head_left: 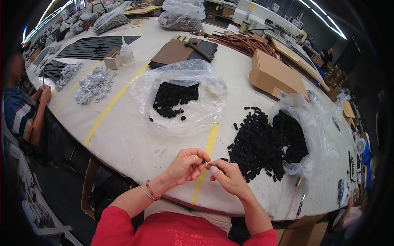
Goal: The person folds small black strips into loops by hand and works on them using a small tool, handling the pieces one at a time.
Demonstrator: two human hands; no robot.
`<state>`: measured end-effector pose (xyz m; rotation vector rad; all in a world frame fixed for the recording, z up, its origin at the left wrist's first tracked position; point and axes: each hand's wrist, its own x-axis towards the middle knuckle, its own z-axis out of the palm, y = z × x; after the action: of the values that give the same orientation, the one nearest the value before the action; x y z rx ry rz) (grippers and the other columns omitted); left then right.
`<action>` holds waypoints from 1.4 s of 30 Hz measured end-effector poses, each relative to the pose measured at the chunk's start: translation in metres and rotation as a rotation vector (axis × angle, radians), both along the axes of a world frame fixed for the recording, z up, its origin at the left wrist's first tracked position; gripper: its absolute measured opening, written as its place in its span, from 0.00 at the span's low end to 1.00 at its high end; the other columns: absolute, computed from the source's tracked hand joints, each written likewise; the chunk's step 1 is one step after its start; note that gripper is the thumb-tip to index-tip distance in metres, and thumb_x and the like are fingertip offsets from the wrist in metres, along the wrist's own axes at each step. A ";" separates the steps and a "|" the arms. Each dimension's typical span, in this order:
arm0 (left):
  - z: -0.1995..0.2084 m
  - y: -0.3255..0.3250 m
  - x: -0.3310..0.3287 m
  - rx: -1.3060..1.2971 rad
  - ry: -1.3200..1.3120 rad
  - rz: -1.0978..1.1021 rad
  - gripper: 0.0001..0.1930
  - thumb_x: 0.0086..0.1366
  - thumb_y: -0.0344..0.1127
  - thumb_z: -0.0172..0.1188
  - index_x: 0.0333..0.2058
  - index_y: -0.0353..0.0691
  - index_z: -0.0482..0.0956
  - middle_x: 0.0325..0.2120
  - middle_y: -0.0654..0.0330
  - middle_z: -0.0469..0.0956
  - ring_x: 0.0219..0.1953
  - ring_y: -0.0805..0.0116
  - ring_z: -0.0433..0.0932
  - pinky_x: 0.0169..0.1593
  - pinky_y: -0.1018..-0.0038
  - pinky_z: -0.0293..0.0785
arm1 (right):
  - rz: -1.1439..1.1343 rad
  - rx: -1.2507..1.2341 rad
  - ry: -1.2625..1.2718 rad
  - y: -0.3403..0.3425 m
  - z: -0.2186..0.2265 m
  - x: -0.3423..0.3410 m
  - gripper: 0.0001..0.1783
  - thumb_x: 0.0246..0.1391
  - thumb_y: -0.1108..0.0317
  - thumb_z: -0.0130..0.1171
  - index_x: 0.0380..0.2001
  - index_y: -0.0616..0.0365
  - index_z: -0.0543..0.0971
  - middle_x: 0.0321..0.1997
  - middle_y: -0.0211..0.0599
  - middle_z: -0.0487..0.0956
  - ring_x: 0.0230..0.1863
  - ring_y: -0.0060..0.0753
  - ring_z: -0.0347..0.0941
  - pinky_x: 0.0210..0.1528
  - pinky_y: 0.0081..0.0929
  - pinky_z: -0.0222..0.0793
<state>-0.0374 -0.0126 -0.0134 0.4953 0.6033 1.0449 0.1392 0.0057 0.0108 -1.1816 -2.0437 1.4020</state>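
Both hands meet above the near edge of the white worktable (135, 143). Left hand (186, 166) curled, thumb and forefinger pinched on a small black piece (203, 161), which sits right at the fingertips where the two hands touch. Right hand (227, 176) fingers narrow, tips pressed against the same piece; something thin and pale shows between them, too small to identify. Left wrist carries bracelets (147, 191). Just right of the hands, a loose heap of small black pieces (256, 143) spills from an open clear plastic bag (318, 131). Beyond the hands, a second clear bag (180, 119) lies flat with a smaller cluster of black pieces (174, 98) on it. Yellow tape strips (207, 151) cross the tabletop. Farther out: cardboard box (273, 76), brown leather straps (242, 43), pile of silver metal rings (94, 84), white squeeze bottle (126, 53). Another person in a striped shirt (18, 112) sits at the left edge. Workshop hall, strip lights overhead.
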 end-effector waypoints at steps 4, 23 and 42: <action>0.001 0.000 0.001 0.004 -0.014 0.012 0.10 0.53 0.23 0.41 0.31 0.31 0.71 0.17 0.58 0.72 0.09 0.77 0.67 0.08 0.85 0.57 | -0.026 0.026 0.046 0.000 -0.003 0.000 0.11 0.50 0.71 0.47 0.32 0.67 0.75 0.21 0.36 0.76 0.22 0.19 0.71 0.24 0.16 0.64; 0.000 0.001 -0.002 -0.066 0.032 -0.139 0.08 0.52 0.24 0.43 0.27 0.31 0.72 0.14 0.59 0.70 0.07 0.77 0.66 0.07 0.85 0.58 | 0.175 -0.122 0.035 0.010 0.007 0.006 0.11 0.49 0.68 0.49 0.32 0.62 0.76 0.15 0.32 0.73 0.18 0.20 0.67 0.22 0.18 0.61; 0.005 -0.010 0.014 0.185 0.317 0.361 0.07 0.61 0.34 0.45 0.29 0.37 0.68 0.17 0.61 0.69 0.14 0.73 0.69 0.15 0.82 0.62 | -0.253 0.546 0.113 -0.006 -0.019 -0.019 0.10 0.48 0.78 0.46 0.36 0.66 0.69 0.24 0.44 0.75 0.20 0.31 0.73 0.22 0.22 0.66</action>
<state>-0.0232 -0.0223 -0.0088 0.7406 0.9044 1.3854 0.1205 -0.0007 -0.0087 -1.0421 -1.9366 0.7078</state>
